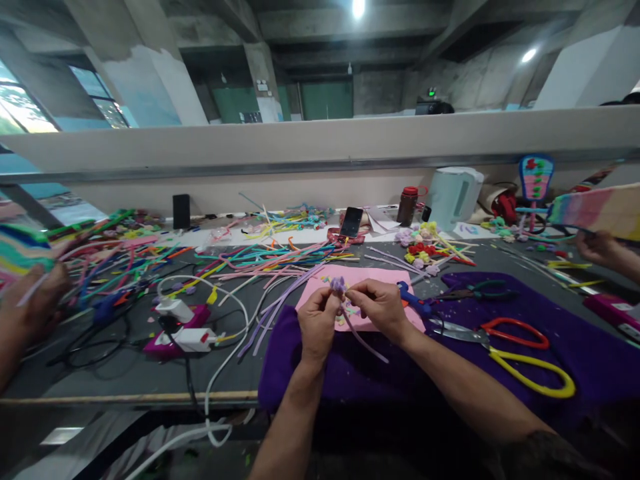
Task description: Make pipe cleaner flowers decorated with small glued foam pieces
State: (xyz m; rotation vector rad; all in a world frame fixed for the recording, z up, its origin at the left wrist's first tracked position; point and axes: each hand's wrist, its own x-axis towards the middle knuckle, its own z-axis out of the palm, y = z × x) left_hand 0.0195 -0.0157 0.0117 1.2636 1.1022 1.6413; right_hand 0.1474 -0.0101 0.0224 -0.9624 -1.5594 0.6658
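Two-handedly, I held a lilac flower [339,285].
My left hand [319,320] pinched it, my right hand [383,308] its edge, above a pink sheet [373,273].

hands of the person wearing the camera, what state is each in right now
Left hand: closed, pinching a purple flower.
Right hand: closed in a pinch at the flower; what it grips cannot be told.

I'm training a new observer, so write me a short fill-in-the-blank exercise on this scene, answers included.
The left hand holds a purple fuzzy piece over the ____ sheet.
The scissors have one yellow handle and one ____ handle.
In the picture, the pale kettle stands to the ____ of the brown bottle.

Missing words: pink; red; right.
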